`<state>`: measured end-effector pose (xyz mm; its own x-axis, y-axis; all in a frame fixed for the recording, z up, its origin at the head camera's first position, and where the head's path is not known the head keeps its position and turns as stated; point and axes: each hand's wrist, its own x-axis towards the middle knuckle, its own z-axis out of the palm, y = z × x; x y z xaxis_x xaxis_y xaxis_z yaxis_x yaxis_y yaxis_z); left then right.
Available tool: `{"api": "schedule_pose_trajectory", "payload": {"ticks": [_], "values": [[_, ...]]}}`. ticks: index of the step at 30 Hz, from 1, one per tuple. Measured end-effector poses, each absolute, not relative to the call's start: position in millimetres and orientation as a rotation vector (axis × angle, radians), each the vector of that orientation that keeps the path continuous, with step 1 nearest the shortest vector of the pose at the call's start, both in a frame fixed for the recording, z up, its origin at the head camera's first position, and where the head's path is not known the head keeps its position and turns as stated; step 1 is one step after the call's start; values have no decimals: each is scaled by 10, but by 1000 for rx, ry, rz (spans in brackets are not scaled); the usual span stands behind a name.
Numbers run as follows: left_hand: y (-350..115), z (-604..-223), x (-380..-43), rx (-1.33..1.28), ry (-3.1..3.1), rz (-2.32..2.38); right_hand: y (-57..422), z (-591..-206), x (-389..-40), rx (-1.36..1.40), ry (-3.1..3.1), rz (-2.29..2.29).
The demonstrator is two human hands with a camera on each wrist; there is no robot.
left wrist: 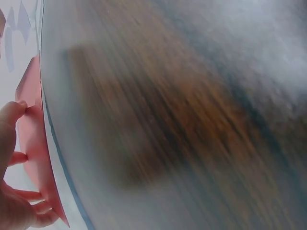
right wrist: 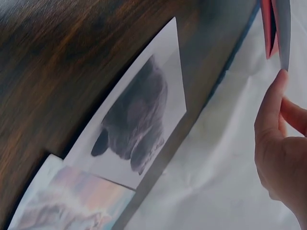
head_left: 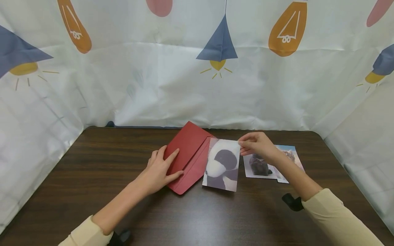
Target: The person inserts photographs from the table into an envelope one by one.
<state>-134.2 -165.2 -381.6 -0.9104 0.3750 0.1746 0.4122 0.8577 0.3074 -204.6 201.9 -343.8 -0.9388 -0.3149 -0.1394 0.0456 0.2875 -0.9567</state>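
Note:
A red paper envelope (head_left: 189, 153) lies slanted on the table, its flap side facing up. My left hand (head_left: 158, 169) rests on its left part with the fingers spread; in the left wrist view several fingertips (left wrist: 21, 158) touch the red paper (left wrist: 36, 134). My right hand (head_left: 257, 145) pinches a photo card (head_left: 221, 165) of a black-and-white animal by its upper right corner, between thumb and fingers. The card is tilted and overlaps the envelope's right edge in the head view. The right wrist view shows the card (right wrist: 284, 33) edge-on above the fingertips.
Under my right forearm lie two more photo cards, one with a dark grey animal (right wrist: 136, 115) and one with a pastel sky (right wrist: 72, 201), overlapping. The dark wooden table (head_left: 191, 218) ends at a white curtain (head_left: 172, 92) printed with lamps along the back and sides.

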Motion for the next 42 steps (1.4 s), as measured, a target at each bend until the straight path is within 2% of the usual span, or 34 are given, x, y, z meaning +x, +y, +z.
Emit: {"api": "schedule_pose_trajectory", "payload": {"ticks": [42], "values": [[-1379,-3849,-1297,-571,-2830,-532,1847,-3570,-1960,-45,2184,-1913]]}}
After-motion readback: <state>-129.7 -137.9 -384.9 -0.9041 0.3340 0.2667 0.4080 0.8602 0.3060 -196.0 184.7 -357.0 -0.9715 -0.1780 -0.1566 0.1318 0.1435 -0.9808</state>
